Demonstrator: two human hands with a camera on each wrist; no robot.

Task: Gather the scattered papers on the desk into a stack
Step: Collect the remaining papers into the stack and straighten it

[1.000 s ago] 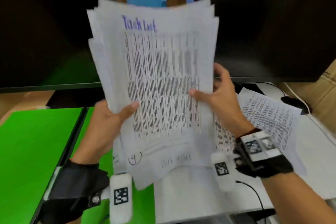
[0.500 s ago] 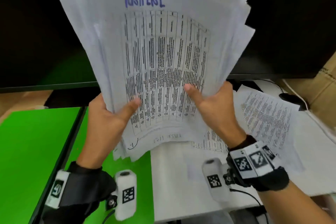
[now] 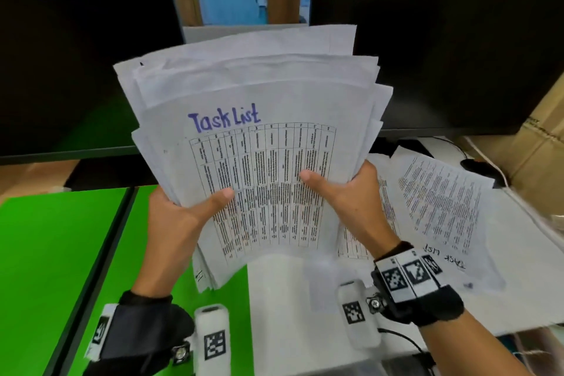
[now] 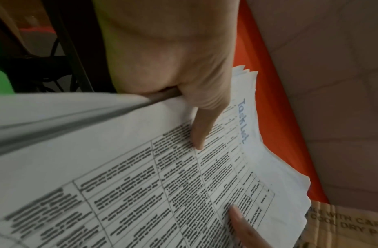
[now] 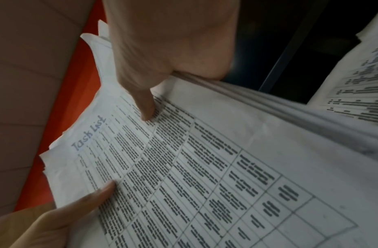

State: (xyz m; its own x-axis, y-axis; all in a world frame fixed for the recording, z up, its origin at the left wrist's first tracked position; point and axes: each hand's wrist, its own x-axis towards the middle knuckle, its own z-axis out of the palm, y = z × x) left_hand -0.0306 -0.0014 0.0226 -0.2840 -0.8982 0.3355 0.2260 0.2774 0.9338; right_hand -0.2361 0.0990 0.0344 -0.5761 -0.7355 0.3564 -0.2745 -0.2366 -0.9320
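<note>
Head view: both hands hold a fanned bundle of white printed paper sheets [image 3: 256, 143] upright above the desk, in front of two dark monitors [image 3: 442, 49]. Top sheet reads "Task List" in blue marker over a printed table. Left hand [image 3: 180, 220] pinches the lower-left edge, thumb on the front, fingers hidden behind. Right hand [image 3: 348, 195] does likewise at lower right. Sheet edges are badly staggered, esp. along the top and right. More loose printed pages [image 3: 439, 201] lie on the white desk surface [image 3: 280, 314] to the right, well apart from the bundle; a green mat [image 3: 55, 253] sits to the left.

Left wrist view: thumb [image 4: 199, 130] pressed flat on the table print, sheet edges wedged into the thumb crook. Other thumb [image 4: 239, 218] shows at the bottom.

Right wrist view: same grip mirrored, thumb [image 5: 146, 107] down on the text, stack edges fanned beside the palm.

My read: it's the squaring-up step. Best loosen the pinch a little & tap the bottom edge on the desk so sheets slide level, then add the remaining pages.

Containers: only a brown cardboard box [image 3: 540, 143] at far right; contents not visible.
</note>
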